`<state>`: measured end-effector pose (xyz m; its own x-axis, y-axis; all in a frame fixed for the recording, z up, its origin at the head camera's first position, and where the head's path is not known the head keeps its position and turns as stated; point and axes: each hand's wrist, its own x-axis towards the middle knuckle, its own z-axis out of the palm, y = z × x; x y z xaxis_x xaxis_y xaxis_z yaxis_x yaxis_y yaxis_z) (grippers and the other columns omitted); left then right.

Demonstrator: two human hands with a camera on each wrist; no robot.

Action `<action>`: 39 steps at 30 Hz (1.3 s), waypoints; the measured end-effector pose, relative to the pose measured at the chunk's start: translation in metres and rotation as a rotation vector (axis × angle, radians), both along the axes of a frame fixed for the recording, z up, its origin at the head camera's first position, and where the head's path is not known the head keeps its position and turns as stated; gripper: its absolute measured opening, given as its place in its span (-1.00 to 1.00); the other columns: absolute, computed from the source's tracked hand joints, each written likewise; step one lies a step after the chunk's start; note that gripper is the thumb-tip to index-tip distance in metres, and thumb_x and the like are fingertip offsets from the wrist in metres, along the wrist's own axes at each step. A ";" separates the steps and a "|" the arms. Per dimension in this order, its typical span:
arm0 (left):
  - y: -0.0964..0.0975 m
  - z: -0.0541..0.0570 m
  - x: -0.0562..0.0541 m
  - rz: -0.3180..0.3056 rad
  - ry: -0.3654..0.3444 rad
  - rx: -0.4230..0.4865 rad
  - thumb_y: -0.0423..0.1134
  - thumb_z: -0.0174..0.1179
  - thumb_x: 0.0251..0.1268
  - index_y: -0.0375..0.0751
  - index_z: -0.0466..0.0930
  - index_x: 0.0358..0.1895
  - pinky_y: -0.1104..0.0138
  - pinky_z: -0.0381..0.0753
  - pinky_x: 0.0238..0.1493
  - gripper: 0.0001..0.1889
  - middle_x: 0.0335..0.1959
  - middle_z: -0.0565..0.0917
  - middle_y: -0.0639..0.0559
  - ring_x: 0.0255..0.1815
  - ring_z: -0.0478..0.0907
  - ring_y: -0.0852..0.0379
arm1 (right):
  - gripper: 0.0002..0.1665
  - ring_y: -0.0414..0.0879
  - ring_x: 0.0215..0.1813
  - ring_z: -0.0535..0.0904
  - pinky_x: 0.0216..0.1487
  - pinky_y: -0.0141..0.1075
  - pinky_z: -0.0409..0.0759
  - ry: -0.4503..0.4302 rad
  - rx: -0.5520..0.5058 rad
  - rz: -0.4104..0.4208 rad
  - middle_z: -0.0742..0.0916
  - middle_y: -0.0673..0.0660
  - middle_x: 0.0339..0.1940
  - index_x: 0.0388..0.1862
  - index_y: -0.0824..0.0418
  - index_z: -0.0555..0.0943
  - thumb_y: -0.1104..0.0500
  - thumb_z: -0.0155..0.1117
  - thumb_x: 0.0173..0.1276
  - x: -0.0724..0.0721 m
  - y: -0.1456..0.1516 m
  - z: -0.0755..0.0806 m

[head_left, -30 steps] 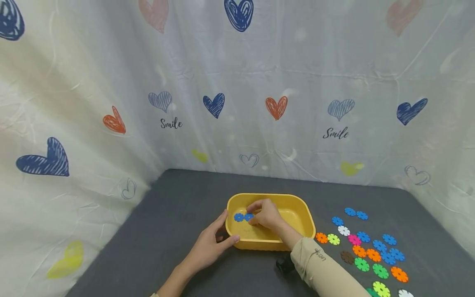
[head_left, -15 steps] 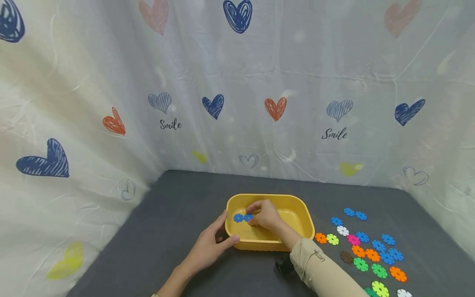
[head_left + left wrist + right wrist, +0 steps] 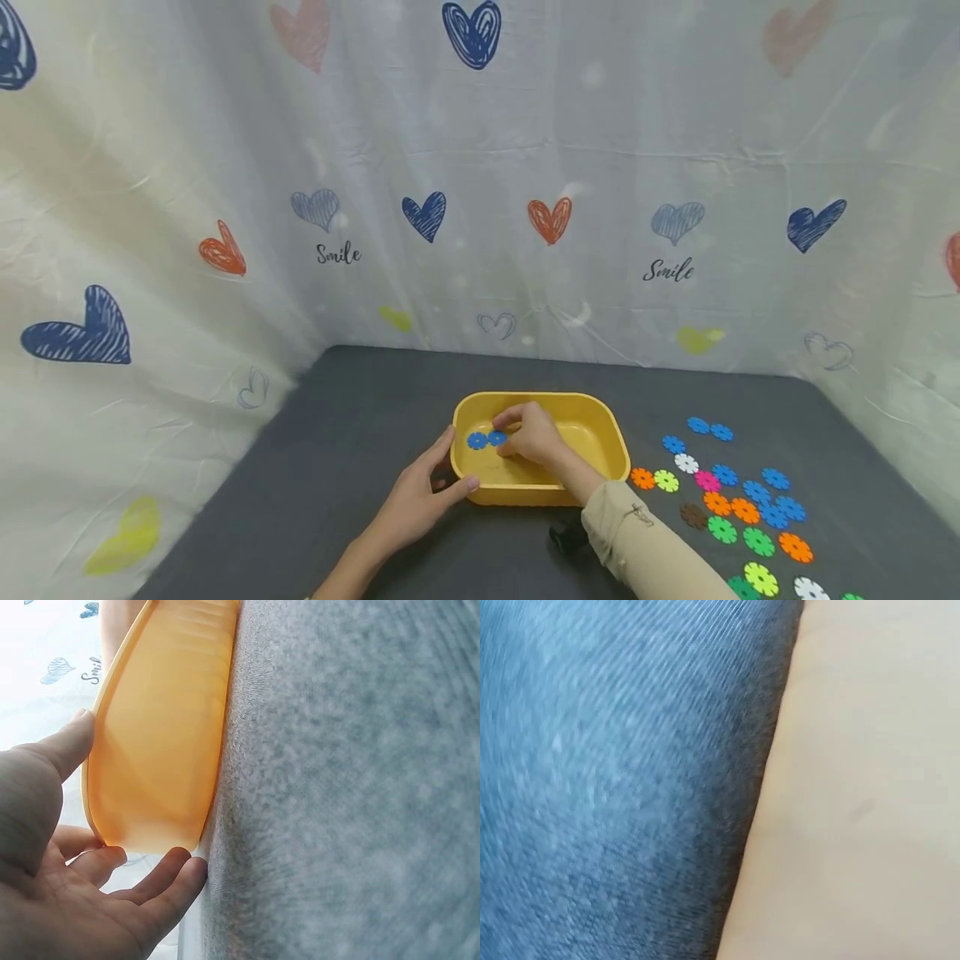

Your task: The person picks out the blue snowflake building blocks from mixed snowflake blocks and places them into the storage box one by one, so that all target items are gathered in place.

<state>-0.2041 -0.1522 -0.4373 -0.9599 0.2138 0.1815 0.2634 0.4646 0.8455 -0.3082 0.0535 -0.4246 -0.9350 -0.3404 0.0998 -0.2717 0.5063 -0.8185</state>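
Observation:
A yellow plastic tray (image 3: 592, 406) stands on the dark table in the head view. My left hand (image 3: 420, 497) holds it at the left end, thumb on the front rim and fingers against the side wall. The left wrist view has this hand (image 3: 97, 889) up close at the tray's (image 3: 161, 727) corner. Inside the tray, two blue snowflake discs (image 3: 477, 441) lie side by side at the left. My right hand (image 3: 534, 436) reaches in and pinches the right-hand blue snowflake disc (image 3: 496, 437), its fingers partly covering that disc. The right wrist view shows only cloth and a sleeve.
Right of the tray, many loose snowflake discs lie on the table, among them blue, orange (image 3: 745, 511), green (image 3: 759, 542), pink (image 3: 707, 481), white and brown ones (image 3: 693, 516). A black object (image 3: 567, 536) shows beside the right sleeve. A heart-printed curtain (image 3: 487, 250) hangs behind the table.
The head view has shifted slightly, so the scene sits a little farther left. Both hands keep nearly the same places on the tray and at the discs.

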 end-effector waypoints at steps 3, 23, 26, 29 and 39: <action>0.000 0.001 0.000 -0.003 -0.004 0.004 0.06 0.30 0.31 -0.20 0.03 0.57 0.08 0.55 0.10 -0.10 0.53 0.12 -0.07 0.23 0.48 -0.06 | -0.57 -0.06 -0.31 0.63 -0.32 -0.26 0.65 -0.013 -0.015 0.024 0.75 0.20 -0.12 -0.16 0.34 0.76 0.50 0.56 -0.10 0.002 0.003 0.004; 0.001 0.001 0.000 0.016 -0.016 0.004 0.06 0.33 0.29 -0.18 0.03 0.57 0.04 0.53 0.13 -0.08 0.54 0.10 -0.04 0.25 0.46 -0.07 | -0.65 0.00 -0.30 0.61 -0.38 -0.21 0.57 0.067 -0.112 0.011 0.72 0.10 -0.10 -0.09 0.12 0.77 0.33 0.53 0.11 0.038 0.079 0.043; 0.001 0.000 0.000 0.014 -0.009 0.005 0.06 0.33 0.28 -0.18 0.02 0.57 0.03 0.52 0.13 -0.08 0.54 0.11 -0.05 0.26 0.45 -0.08 | -0.66 0.01 -0.25 0.62 -0.33 -0.22 0.59 0.081 -0.124 0.015 0.71 0.07 -0.11 -0.07 0.11 0.75 0.30 0.52 0.15 0.044 0.091 0.045; 0.001 0.000 -0.002 0.012 0.005 -0.001 0.06 0.32 0.29 -0.19 0.02 0.57 0.02 0.52 0.13 -0.08 0.54 0.12 -0.06 0.26 0.45 -0.08 | -0.66 0.02 -0.24 0.62 -0.32 -0.22 0.60 0.086 -0.136 0.003 0.71 0.05 -0.11 -0.06 0.11 0.74 0.28 0.53 0.15 0.051 0.099 0.048; 0.001 0.001 0.000 0.021 0.000 -0.015 0.07 0.33 0.28 -0.19 0.03 0.57 0.03 0.53 0.12 -0.07 0.54 0.12 -0.04 0.24 0.46 -0.06 | -0.65 0.02 -0.21 0.63 -0.22 -0.21 0.67 0.060 -0.178 0.019 0.71 0.09 -0.07 -0.04 0.16 0.72 0.29 0.52 0.17 0.076 0.109 0.049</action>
